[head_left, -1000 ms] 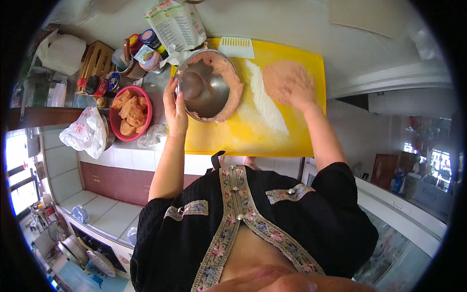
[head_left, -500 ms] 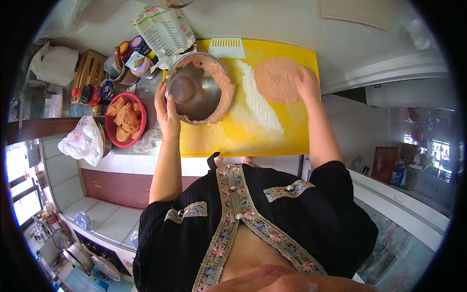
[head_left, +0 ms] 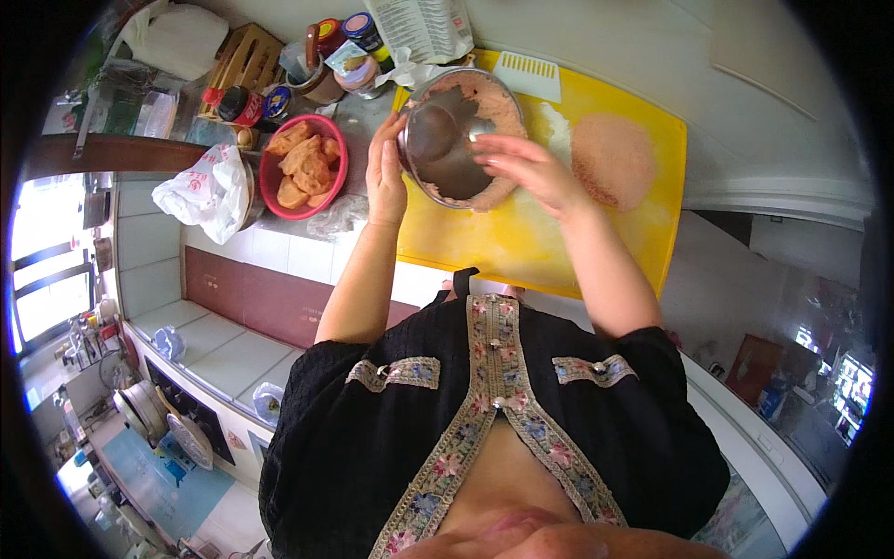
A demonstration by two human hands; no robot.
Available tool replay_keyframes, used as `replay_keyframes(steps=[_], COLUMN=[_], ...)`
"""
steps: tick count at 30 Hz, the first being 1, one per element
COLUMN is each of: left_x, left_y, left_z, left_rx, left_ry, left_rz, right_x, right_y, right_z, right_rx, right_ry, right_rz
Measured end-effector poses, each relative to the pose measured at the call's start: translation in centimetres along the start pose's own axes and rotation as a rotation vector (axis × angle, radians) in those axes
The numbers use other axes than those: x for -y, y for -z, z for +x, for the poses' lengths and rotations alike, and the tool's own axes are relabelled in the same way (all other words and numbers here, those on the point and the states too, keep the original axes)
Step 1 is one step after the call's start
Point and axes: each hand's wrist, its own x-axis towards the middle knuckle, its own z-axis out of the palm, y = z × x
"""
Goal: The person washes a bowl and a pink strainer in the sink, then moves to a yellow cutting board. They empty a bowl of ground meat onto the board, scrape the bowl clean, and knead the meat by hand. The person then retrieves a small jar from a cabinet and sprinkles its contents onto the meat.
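A steel mixing bowl [head_left: 438, 172] stands on the left part of a yellow board [head_left: 447, 244], its inner wall smeared with pink paste [head_left: 501, 98]. My left hand [head_left: 386, 177] is closed on the bowl's left rim. Over the bowl's right side is my right hand [head_left: 531, 168], open, its fingers stretched leftward into the mouth; whether they touch the paste I cannot tell. A flat pink round of the same-looking paste [head_left: 613, 158] lies on the board to the right. White flour [head_left: 556, 130] shows between bowl and round, partly hidden by my right hand.
A white slotted scraper [head_left: 527, 74] lies at the board's far edge. Left of the board are a red bowl of orange-brown lumps [head_left: 303, 168], a white plastic bag [head_left: 209, 193], jars [head_left: 363, 31] and a dark bottle [head_left: 240, 105]. Behind the bowl stands a printed bag [head_left: 424, 33].
My right hand has left the pink round and moved left to the bowl. My left hand stays at the bowl's rim. The whole view has shifted and tilted.
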Motion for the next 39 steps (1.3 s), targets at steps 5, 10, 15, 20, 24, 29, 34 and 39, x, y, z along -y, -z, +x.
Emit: replay_keyframes(steps=[5, 10, 15, 20, 24, 29, 34, 39], left_x=[-0.4, -0.3, 0.1, 0.3, 0.4, 0.6, 0.7, 0.8], left_y=[0.4, -1.4, -2.2, -2.2, -2.2, -2.3, -2.4, -2.4], left_z=[-0.4, -0.8, -1.2, -1.2, -1.4, -1.3, -1.4, -1.5], left_rx=[0.065, 0.006, -0.077, -0.11, -0.13, -0.143, -0.156, -0.169], left_ry=[0.073, -0.128, -0.122, -0.113, -0.103, -0.097, -0.094, -0.087], left_rz=[-0.012, 0.243, 0.253, 0.246, 0.237, 0.225, 0.214, 0.207], right_x=[-1.7, -2.3, -3.7, -4.2, -3.8, -5.1, -5.6, -4.9], right_y=[-6.4, -8.9, -9.4, -9.9, -10.3, -10.0, -9.5, -8.7], right_z=[6.3, 7.2, 6.4, 5.8, 5.1, 4.4, 3.6, 2.4], right_rx=[0.134, 0.084, -0.137, -0.213, -0.215, -0.252, -0.262, -0.193], right_ry=[-0.06, 0.046, 0.086, 0.199, 0.234, 0.327, 0.419, 0.466], right_rz=[0.225, 0.253, 0.09, -0.097, -0.201, -0.326, -0.459, -0.656])
